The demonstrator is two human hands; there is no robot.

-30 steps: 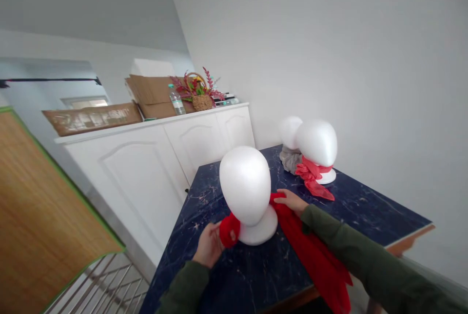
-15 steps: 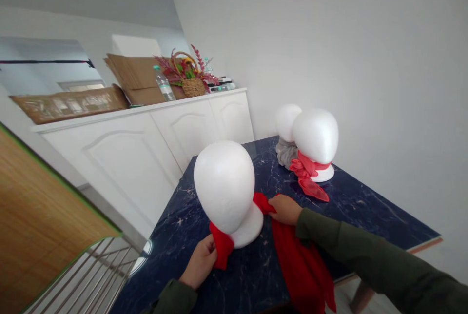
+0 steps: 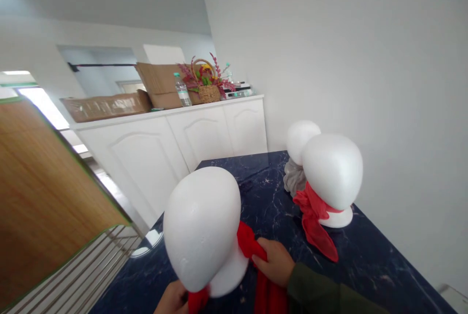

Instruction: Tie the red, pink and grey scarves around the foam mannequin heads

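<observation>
A white mannequin head stands on its round base on the dark blue marbled table, with a red scarf passing round its neck. My right hand is closed on the scarf to the right of the neck, and a long part of the cloth hangs down below it. At the lower edge of the view, my left hand grips the scarf's short end, left of the base; the hand is partly cut off by the frame.
Two more mannequin heads stand at the right: one wears a coral scarf, the one behind a grey scarf. White cabinets carry cardboard boxes, a bottle and a flower basket. A metal rack is at lower left.
The view has shifted, and the near mannequin head looks larger and lower left. Both hands still hold the scarf and appear lower in the picture; less of the left hand shows.
</observation>
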